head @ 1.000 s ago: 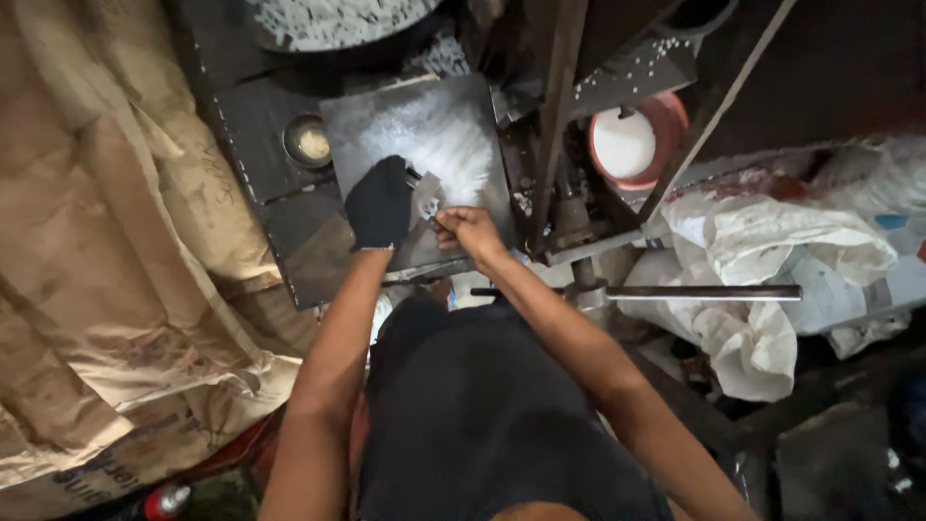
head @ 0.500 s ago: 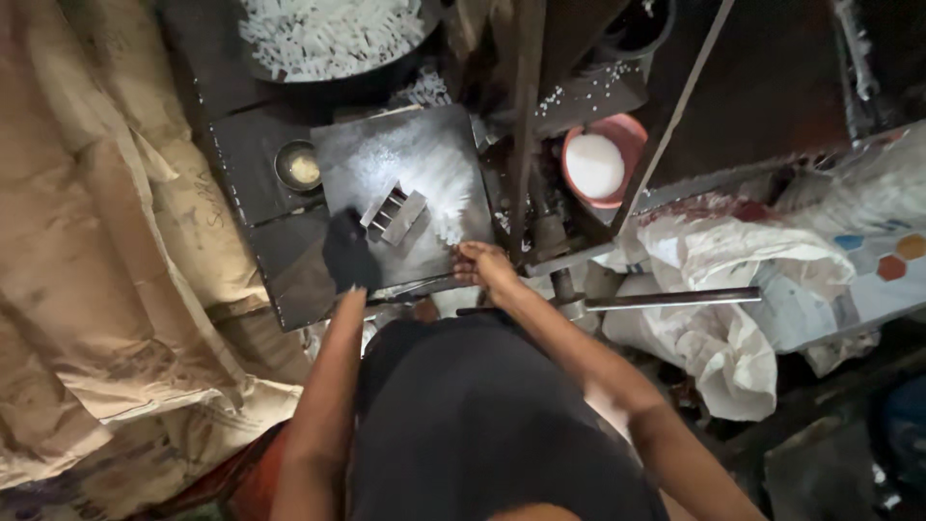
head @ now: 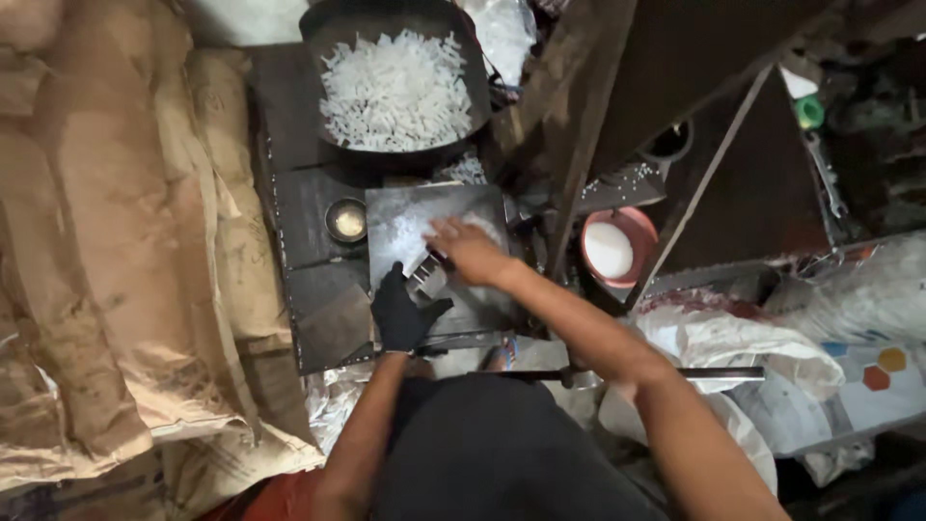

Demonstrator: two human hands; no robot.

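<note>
**Hands on small metal mould at powdered steel plate**

Step in hand, as a judgement: working white powder at a small metal mould on the plate; looks like filling or clearing it. Next move calls for a steady hold from the gloved hand and a light, level sweep with the bare one so powder stays on the plate.

Near, 6 o'clock: person's dark-shirted torso, both forearms reaching up-frame. A thin metal rod [head: 627, 374] lies crosswise at 4 o'clock, under the right forearm.

Left hand [head: 401, 311], black glove, sits at the plate's near-left edge, fingers curled, thumb out toward the metal mould [head: 427, 277]; touching or just beside it, cannot tell a firm grip.

Right hand [head: 470, 251], bare, palm down, fingers loosely spread over the mould's far side, wrist angled in from 4 o'clock. Nothing seen pinched.

The steel plate [head: 453, 207] on the dark table [head: 309, 207] carries a white powder smear. Small brass cup [head: 346, 219] at 9 o'clock of the plate. Pink bowl [head: 637, 224] of white powder at 3 o'clock.

Far, 12 o'clock: black pan [head: 376, 19] heaped with white sticks [head: 397, 92].
</note>
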